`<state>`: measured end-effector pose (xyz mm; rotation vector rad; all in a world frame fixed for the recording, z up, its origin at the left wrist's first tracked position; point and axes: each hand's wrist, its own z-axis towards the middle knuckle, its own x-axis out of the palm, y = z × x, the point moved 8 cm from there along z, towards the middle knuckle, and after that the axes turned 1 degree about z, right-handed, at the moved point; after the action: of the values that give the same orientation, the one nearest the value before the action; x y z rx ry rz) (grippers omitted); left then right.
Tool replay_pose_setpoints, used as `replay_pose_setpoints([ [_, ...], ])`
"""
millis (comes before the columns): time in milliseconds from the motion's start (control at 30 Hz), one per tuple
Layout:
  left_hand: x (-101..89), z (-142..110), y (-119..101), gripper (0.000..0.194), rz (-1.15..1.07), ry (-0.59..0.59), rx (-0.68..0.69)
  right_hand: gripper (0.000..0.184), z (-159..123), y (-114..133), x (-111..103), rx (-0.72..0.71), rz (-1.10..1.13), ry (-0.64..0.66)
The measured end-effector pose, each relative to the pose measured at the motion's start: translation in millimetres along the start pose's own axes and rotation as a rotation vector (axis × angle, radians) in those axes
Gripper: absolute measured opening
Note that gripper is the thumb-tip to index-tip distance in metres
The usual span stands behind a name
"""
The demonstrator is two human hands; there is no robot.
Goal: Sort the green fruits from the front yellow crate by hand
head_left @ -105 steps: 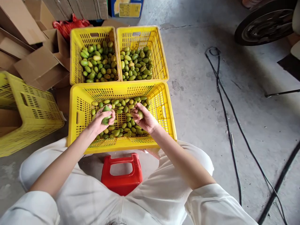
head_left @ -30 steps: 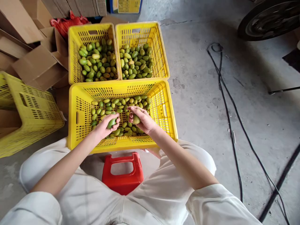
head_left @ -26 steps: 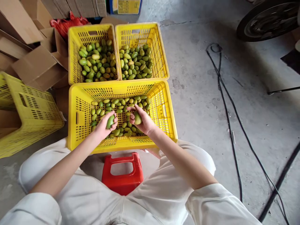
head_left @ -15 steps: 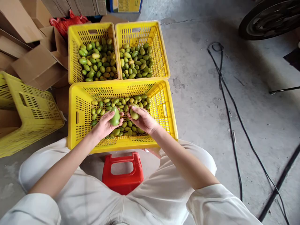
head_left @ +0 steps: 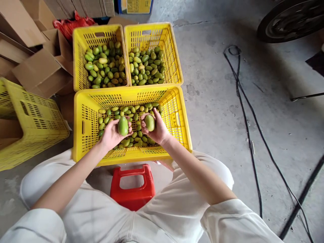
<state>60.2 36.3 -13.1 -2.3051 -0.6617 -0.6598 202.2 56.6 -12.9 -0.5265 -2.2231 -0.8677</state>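
My left hand (head_left: 112, 133) is closed around a green oval fruit (head_left: 123, 126), held upright over the near yellow crate (head_left: 83, 101). My right hand (head_left: 157, 130) grips a second, yellower green fruit (head_left: 150, 122) beside it. Both hands hover above the loose layer of small green fruits (head_left: 131, 113) on the crate's floor. Two more yellow crates sit just beyond: the left one (head_left: 78, 57) and the right one (head_left: 174, 57), each holding many green and yellowish fruits.
A red plastic stool (head_left: 132, 186) shows between my knees. An overturned yellow crate (head_left: 30, 121) and cardboard boxes (head_left: 37, 71) lie at left. Black cables (head_left: 243, 114) run over the concrete floor at right, with a wheel (head_left: 288, 20) at the top right.
Both hands have lifted a little and turned their fruits upright, side by side. The left fruit was lying low in the hand a second ago.
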Motion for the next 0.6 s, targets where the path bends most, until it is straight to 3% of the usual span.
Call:
replay_pose_setpoints([
  [133,-6.0,0.3,-4.0,0.014,0.014,-0.055,0.046,0.013,-4.0,3.0,4.5,-0.009,0.039,0.021],
  [267,3.2,-3.0,-4.8,0.034,0.101,0.072,0.067,0.026,-4.4,1.2,0.2,-0.053,0.019,0.001],
  [367,8.5,-5.3,0.0,0.032,0.169,0.128,0.019,0.034,-1.4,-4.7,-4.0,-0.018,0.011,-0.002],
  [600,-10.3,0.6,8.3,0.037,0.139,-0.094,-0.105,0.042,0.9,-18.2,-1.0,0.128,-0.044,0.063],
])
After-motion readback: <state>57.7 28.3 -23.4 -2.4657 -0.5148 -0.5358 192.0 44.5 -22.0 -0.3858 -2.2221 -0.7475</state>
